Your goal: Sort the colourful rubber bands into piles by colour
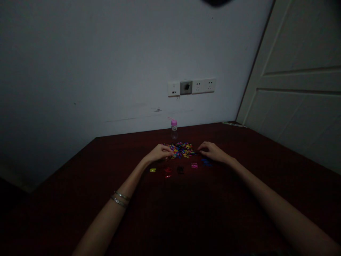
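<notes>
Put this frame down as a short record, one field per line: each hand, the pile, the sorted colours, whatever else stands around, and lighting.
Left hand: fingers at the left edge of the mixed pile; grip contents too small to tell
Right hand: just beside the pile's right edge; grip contents unclear
Pile: small pieces, many colours
Groups, left to right: yellow group, red group, dark group, pink group, blue group
Behind pile: upright pink-capped bottle
Wall: sockets
Lighting: dim

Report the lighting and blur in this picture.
Head view: dim throughout; table nearly black at bottom middle; wall darker leftward; blurred dark shape at top edge; pile shows colours, but left hand and right hand are too dim to tell any grip.
</notes>
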Motion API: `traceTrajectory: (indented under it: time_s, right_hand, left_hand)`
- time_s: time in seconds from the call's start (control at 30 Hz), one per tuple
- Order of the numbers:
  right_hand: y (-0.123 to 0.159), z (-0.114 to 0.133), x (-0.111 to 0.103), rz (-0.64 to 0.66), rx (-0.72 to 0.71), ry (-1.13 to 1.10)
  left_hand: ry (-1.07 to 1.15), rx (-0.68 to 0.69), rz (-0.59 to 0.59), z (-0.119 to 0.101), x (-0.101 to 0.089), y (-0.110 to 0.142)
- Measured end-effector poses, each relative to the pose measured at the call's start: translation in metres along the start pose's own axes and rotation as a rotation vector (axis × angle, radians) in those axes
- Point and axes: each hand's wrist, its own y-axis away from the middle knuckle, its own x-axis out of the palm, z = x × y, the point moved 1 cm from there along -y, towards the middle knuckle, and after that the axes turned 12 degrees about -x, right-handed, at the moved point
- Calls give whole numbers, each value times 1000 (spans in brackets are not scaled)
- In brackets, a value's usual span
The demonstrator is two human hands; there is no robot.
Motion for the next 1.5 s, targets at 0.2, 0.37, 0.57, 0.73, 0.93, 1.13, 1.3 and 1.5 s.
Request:
traceTrajectory:
  time_s: [0.2, 0.37, 0.57, 0.73, 0.93, 1.13, 1.3, 1.5]
  right_hand:
    - [3, -6, 7, 47, -36, -23]
    - [4, -8, 11, 34, -76, 6]
    - [3, -6, 13, 23, -87, 24]
    - [2, -2, 13, 33, -94, 50]
    - [3, 0, 11, 28, -85, 36]
    - [1, 3, 7, -39, -91, -29]
    - [-2, 11, 5, -32, -102, -95]
    - [-6, 25, -1, -55, -111, -73]
  left_hand:
    - [297, -48, -390, 41, -45, -8]
    - [493, -72, -528, 71, -64, -5]
    - [575, -88, -591, 89, -69, -9]
    - [514, -89, -627, 91, -66, -11]
    - [434, -92, -653, 88, -62, -8]
    - [402, -84, -657, 89, -62, -7]
    - [403, -89, -649, 88, -61, -6]
    - [415, -109, -647, 81, -60, -6]
